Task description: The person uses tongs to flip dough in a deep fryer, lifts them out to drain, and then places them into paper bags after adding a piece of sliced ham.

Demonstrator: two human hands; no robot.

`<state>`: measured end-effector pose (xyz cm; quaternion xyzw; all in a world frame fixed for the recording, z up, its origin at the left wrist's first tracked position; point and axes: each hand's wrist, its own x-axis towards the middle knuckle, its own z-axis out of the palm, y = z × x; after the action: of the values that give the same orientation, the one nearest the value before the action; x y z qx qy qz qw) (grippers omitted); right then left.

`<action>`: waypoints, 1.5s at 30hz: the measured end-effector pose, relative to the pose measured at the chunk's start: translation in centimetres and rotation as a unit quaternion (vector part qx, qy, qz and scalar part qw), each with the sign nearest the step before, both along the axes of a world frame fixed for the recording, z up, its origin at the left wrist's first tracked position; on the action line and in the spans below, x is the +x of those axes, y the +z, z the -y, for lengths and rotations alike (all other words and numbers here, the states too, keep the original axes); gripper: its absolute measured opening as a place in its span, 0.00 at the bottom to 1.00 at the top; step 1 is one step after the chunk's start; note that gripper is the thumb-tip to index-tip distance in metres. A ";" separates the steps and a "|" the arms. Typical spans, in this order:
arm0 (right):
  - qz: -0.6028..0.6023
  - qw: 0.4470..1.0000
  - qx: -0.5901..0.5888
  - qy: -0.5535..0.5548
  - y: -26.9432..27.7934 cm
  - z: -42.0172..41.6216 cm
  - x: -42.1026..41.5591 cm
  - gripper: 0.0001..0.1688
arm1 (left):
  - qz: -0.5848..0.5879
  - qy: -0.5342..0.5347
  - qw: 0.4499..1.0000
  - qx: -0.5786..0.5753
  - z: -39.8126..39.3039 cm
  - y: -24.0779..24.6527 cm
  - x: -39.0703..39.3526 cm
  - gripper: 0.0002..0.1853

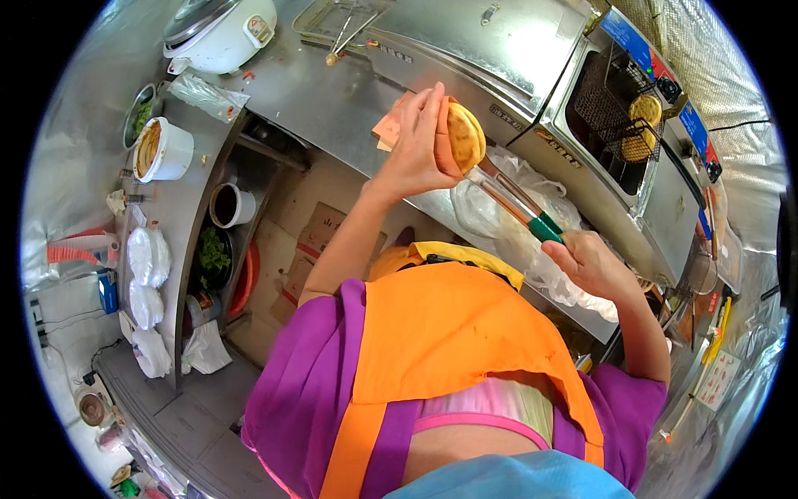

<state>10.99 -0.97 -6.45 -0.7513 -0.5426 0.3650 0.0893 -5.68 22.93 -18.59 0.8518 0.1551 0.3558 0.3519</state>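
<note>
My left hand (419, 145) grips an orange paper sleeve (444, 140) around a round browned flatbread (465, 137), partly outside the paper. In my right hand (589, 262) are metal tongs (508, 198) with green grips; their tips reach the lower edge of the bread, and their exact contact is hidden. More orange paper (389, 125) lies on the steel counter behind my left hand. To the right, further flatbreads (644, 111) sit in a wire basket over the fryer (555, 146).
Clear plastic bags (517, 206) lie on the counter's near edge. A white rice cooker (221, 37) stands at the upper left, above a white tub of sauce (177, 153). A tray (312, 25) holds a skewer-like tool. Below the left counter are a dark-filled tub (247, 208) and leafy greens (214, 251).
</note>
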 end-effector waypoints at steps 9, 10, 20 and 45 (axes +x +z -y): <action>0.032 0.997 0.062 0.016 2.7 -0.9 2.3 0.21 | 0.011 -0.082 0.985 0.151 -1.0 -1.0 -1.5 0.45; 0.031 0.997 0.069 0.023 2.6 -1.0 2.0 0.20 | 0.012 -0.079 0.983 0.166 -1.1 -1.2 -1.6 0.44; 0.059 0.993 0.071 0.073 4.1 -3.1 2.6 0.19 | -0.024 -0.138 0.971 0.194 -1.6 -2.2 -3.7 0.43; 0.146 0.981 0.090 0.095 0.8 -8.0 -5.6 0.32 | 0.047 0.046 0.997 0.051 -3.5 -5.2 -3.6 0.60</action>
<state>5.35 6.98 -5.65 -0.7305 -0.6492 0.2077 0.0419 -9.28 26.43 -23.76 0.8430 0.1593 0.4187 0.2977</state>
